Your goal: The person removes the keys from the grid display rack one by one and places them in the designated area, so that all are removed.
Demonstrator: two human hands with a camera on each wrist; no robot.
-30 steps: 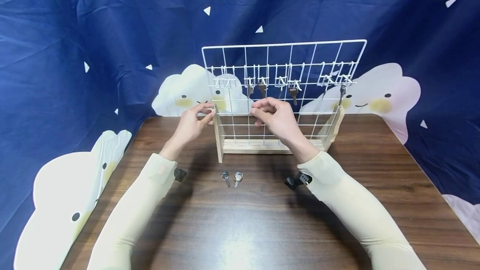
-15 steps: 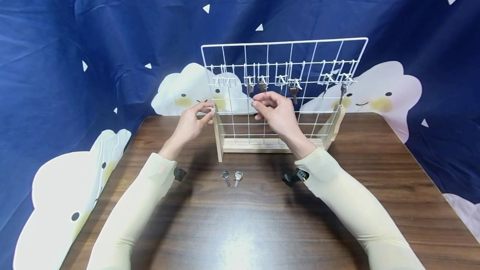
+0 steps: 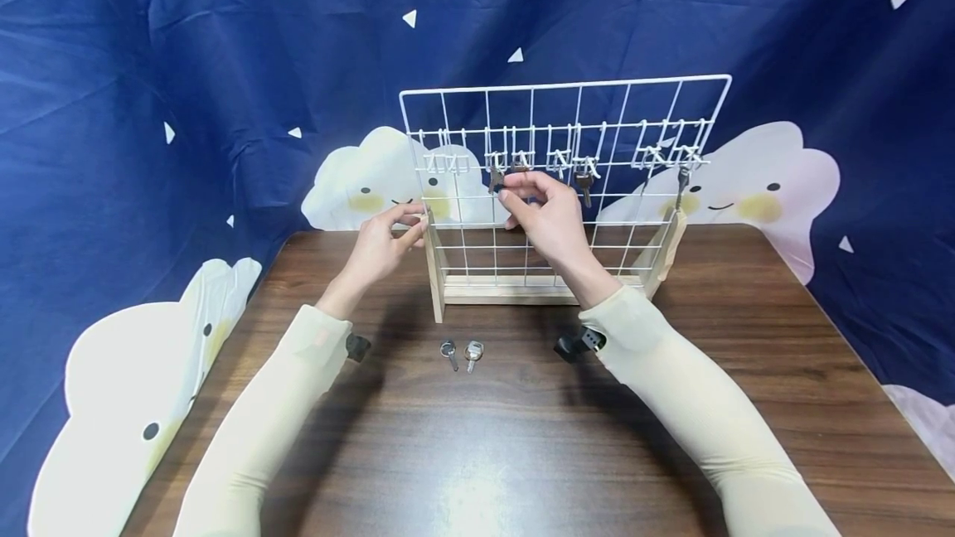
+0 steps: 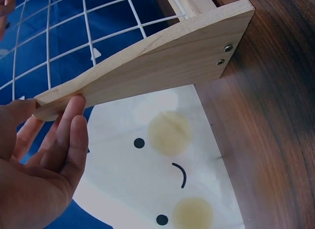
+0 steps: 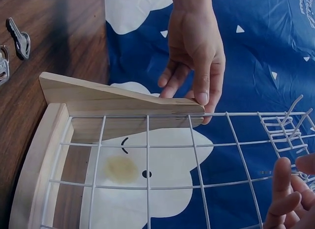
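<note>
A white wire grid rack [image 3: 630, 226] with wooden side supports stands on the table. My left hand [image 3: 384, 243] holds the top end of its left wooden support [image 4: 147, 67] between thumb and fingers. My right hand [image 3: 552, 214] is raised in front of the grid, thumb and index finger pinching at a key [image 3: 495, 179] that hangs from one of the white hooks. The fingertips cover part of that key. A brown key [image 3: 520, 165] hangs just right of it, partly behind the hand.
Another brown key [image 3: 584, 181] and a dark key [image 3: 682, 181] hang farther right. White hooks [image 3: 448, 162] at the left bear no keys. Two loose keys, one dark-headed [image 3: 448, 350] and one silver [image 3: 473, 351], lie on the brown table [image 3: 373, 446]. A blue curtain [image 3: 298, 48] rises behind.
My right hand has risen along the grid to the hanging key, which now tilts slightly. The left hand stays on the wooden support.
</note>
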